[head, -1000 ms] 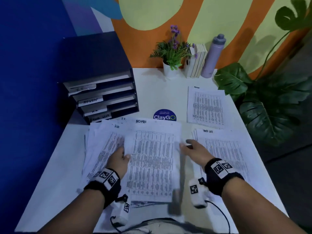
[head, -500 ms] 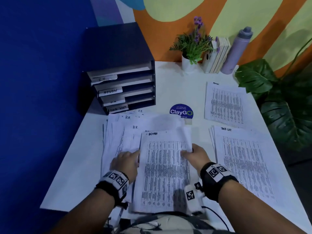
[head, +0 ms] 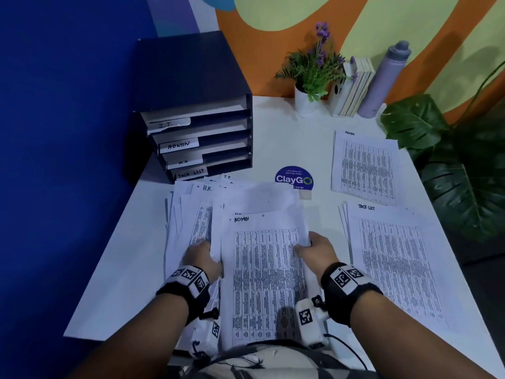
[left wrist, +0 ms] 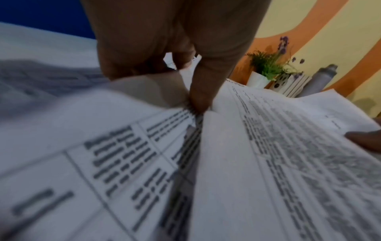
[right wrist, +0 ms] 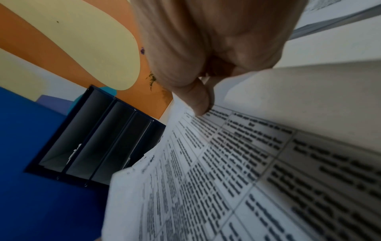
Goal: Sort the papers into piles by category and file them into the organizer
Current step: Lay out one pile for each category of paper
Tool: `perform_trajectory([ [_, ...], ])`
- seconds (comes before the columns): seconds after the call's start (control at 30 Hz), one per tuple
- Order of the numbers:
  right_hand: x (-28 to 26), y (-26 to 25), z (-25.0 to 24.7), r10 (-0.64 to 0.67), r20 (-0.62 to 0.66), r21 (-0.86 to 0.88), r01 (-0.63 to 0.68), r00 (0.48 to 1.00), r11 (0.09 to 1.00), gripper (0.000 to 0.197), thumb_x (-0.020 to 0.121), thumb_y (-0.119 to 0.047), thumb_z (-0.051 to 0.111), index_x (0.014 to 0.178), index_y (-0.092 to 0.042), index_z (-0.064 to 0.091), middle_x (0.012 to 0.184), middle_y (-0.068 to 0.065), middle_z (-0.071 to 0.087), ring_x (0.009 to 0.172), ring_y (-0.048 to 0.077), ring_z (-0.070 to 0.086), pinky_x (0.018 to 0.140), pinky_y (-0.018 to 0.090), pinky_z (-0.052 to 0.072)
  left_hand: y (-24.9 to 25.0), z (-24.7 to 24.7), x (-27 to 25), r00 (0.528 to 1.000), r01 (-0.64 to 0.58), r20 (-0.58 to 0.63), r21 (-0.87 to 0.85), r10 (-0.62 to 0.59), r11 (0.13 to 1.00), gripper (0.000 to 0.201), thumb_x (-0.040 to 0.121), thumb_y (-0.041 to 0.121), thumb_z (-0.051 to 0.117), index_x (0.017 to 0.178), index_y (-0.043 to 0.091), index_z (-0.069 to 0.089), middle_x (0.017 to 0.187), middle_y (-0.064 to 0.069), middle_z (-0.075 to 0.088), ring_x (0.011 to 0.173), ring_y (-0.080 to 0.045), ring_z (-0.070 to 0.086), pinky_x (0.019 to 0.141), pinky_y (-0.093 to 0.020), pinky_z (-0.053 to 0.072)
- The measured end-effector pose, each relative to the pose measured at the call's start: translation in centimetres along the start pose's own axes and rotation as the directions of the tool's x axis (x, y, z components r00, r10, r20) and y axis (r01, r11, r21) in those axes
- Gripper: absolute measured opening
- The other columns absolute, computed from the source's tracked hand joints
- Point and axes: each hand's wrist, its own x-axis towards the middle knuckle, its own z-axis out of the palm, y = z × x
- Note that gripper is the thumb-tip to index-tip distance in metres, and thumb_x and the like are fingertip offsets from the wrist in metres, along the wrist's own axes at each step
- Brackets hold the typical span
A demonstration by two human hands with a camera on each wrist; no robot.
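The right hand (head: 317,251) pinches the right edge of the ADMIN sheet (head: 262,274) at lower centre of the frame; the left hand (head: 200,258) grips its left edge. Thin, floppy paper likely sags, so both side edges seem the best hold.

Bare table (head: 289,138) between organizer (head: 191,105) and ADMIN pile (head: 364,166).

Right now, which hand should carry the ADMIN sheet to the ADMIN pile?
Right. The right hand already pinches the ADMIN sheet by its right edge, and the ADMIN pile lies on that side. The left hand is at the sheet's left edge, over the unsorted stack.
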Motion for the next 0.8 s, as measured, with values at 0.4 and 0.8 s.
perform_trajectory([
  [0.4,1.1,-5.7,-4.1,-0.185,-0.262,0.151,0.229,0.947,0.962,0.014,0.094,-0.026,0.061,0.096,-0.013,0.057,0.080,-0.001,0.057,0.071,0.014,0.053,0.065,0.026,0.043,6.8,-4.1,-1.7,0.972,-0.227,-0.162,-0.426,0.173,0.876,0.037,0.091,0.018,0.063,0.127,0.019,0.054,0.114,0.005,0.063,0.103,-0.015,0.059,0.091,-0.028,0.045],
  [0.8,3.9,-3.0,-8.3,0.158,-0.164,0.529,-0.049,0.974,0.847,0.006,0.091,-0.006,0.061,0.095,-0.001,0.061,0.065,0.009,0.060,0.051,0.019,0.054,0.044,0.025,0.044,13.6,-6.4,0.3,0.904,-0.261,-0.427,-0.554,-0.001,0.791,0.030,0.092,0.020,0.062,0.117,0.003,0.060,0.117,-0.014,0.066,0.110,-0.029,0.061,0.094,-0.033,0.045],
])
